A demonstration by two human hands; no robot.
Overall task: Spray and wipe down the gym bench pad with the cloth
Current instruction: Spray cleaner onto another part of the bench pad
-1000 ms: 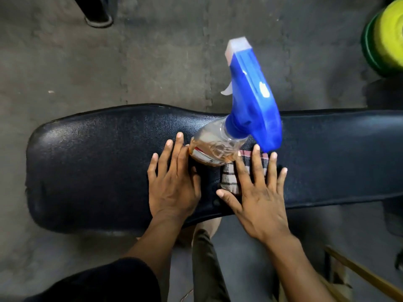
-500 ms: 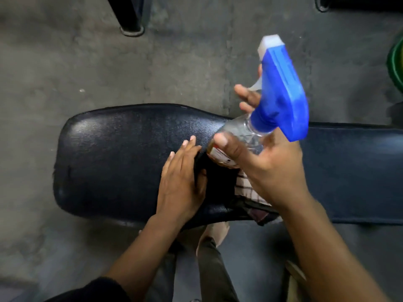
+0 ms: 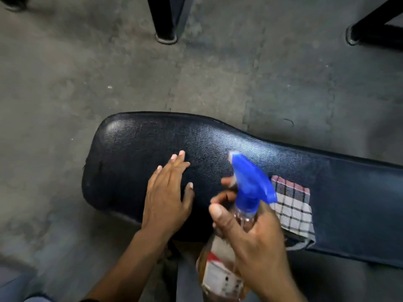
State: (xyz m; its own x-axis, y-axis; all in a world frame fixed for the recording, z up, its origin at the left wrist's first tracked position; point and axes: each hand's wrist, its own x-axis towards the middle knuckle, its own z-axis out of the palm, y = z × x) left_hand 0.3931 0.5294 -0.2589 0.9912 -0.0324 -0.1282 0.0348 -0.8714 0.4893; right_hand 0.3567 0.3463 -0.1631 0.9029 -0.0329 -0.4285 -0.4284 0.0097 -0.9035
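While fingers [image 3: 220, 200] grip spray bottle [image 3: 250, 192].

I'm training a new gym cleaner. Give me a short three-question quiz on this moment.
1. Which hand holds the spray bottle?
2. True or false: the checked cloth lies on the floor.
3. The left hand rests: A) on the cloth, B) flat on the bench pad, C) on the bottle.

Key:
1. The right hand.
2. False; it lies on the pad, its near edge hanging over.
3. B.
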